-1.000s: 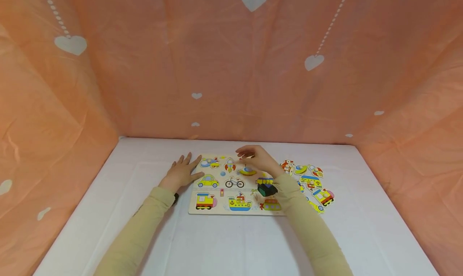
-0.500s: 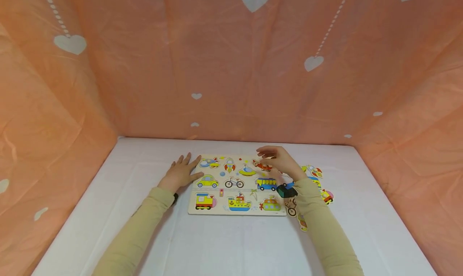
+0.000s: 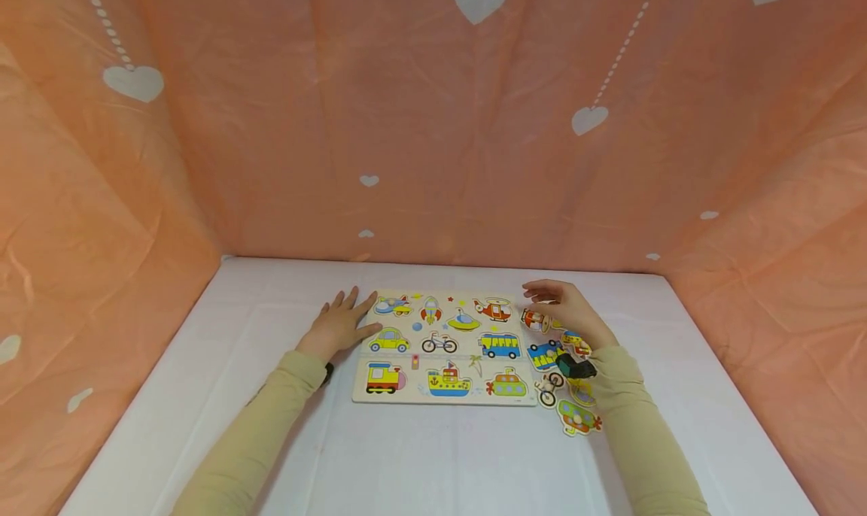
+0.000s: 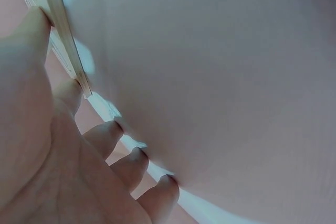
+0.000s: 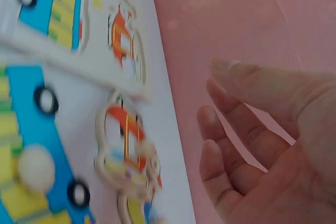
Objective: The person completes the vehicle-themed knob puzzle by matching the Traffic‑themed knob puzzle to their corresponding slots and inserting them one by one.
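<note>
A wooden puzzle board (image 3: 406, 399) with printed vehicles lies on the white table. My left hand (image 3: 335, 328) spreads its fingers at the board's left edge; in the left wrist view the thumb and index finger touch the board's side, the other fingertips resting on the cloth. My right hand (image 3: 565, 309) hovers with loosely bent fingers, nothing between thumb and fingers. Below it and beside the board lie knobbed puzzle pieces: a red helicopter (image 5: 123, 145), a blue and yellow bus (image 3: 542, 356), a bicycle (image 3: 549, 390) and a green submarine (image 3: 578, 417). The right forearm hides part of the pile.
White cloth (image 3: 379, 456) covers the table. A peach curtain (image 3: 433, 125) with white hearts encloses the back and both sides. A small black device (image 3: 576, 367) sits on my right wrist.
My right hand has moved right from over the board to the loose pieces, uncovering the board's helicopter and bus pictures. The left hand has stayed at the board's edge.
</note>
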`<act>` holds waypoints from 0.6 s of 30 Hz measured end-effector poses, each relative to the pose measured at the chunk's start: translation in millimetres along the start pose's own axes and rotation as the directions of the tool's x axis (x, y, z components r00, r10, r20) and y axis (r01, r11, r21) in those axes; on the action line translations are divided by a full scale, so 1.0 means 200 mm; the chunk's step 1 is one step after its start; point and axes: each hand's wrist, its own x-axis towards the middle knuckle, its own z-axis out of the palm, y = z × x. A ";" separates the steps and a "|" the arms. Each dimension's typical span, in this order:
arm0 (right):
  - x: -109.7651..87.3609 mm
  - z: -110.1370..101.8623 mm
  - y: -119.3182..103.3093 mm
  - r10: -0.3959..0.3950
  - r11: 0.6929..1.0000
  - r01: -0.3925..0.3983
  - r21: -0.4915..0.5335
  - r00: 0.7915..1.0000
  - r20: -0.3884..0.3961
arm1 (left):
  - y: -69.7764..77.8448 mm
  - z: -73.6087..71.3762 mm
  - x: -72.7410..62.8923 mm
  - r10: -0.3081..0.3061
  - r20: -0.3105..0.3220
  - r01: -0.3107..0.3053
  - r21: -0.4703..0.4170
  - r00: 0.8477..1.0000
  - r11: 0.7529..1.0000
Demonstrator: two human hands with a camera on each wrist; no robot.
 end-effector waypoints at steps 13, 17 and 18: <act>-0.13 -0.16 0.17 0.057 0.998 -0.058 -0.008 0.994 -0.090 | 0.00 0.00 0.00 -0.006 0.029 0.006 -0.016 1.000 1.000; -0.18 -0.19 0.23 0.074 0.997 -0.074 0.004 0.990 -0.118 | 0.00 0.00 0.00 -0.012 0.027 0.013 -0.015 1.000 1.000; -0.19 -0.20 0.24 0.074 0.997 -0.073 0.007 0.990 -0.123 | 0.00 0.00 0.00 -0.014 0.026 0.014 -0.015 1.000 1.000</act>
